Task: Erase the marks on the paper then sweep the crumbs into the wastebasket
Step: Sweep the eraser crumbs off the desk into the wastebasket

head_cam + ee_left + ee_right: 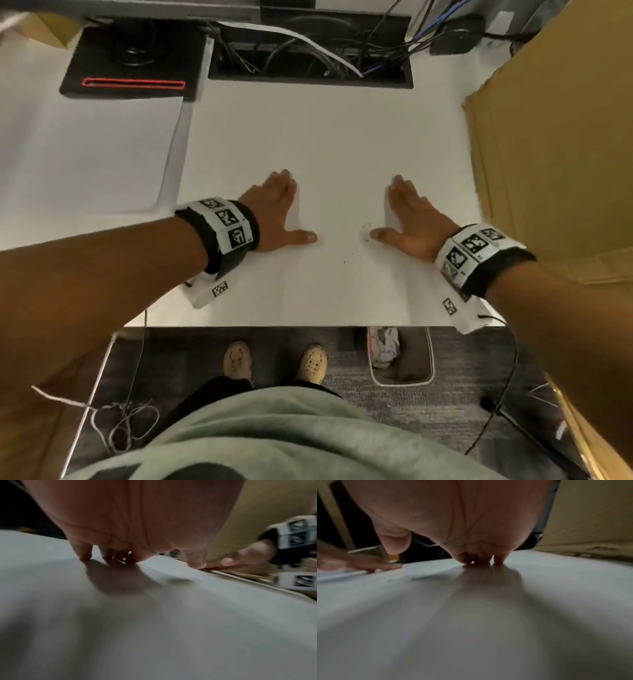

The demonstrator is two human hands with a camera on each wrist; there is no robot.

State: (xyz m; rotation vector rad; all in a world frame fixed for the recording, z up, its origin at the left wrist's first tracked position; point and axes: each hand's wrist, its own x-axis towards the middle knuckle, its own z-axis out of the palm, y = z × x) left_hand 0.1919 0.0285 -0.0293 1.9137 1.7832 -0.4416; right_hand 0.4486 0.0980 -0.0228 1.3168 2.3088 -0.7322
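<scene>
Both my hands lie flat on the white table [335,130], palms down, fingers straight and thumbs pointing at each other. My left hand [274,209] is left of centre, my right hand [407,216] right of centre. A few small dark eraser crumbs [365,230] lie just beside the right thumb tip, and one speck [344,262] sits nearer the table's front edge. The wastebasket [402,356] stands on the floor under the front edge, right of my shoes, with crumpled paper inside. In the wrist views my left fingertips [84,557] and right fingertips [498,561] press on the white surface. No marks or eraser show.
A white sheet [85,154] lies at the left, a black pad with a red slot [137,65] behind it. A cable tray [308,61] opens at the back. Brown cardboard [555,154] borders the right side. Cables trail on the floor.
</scene>
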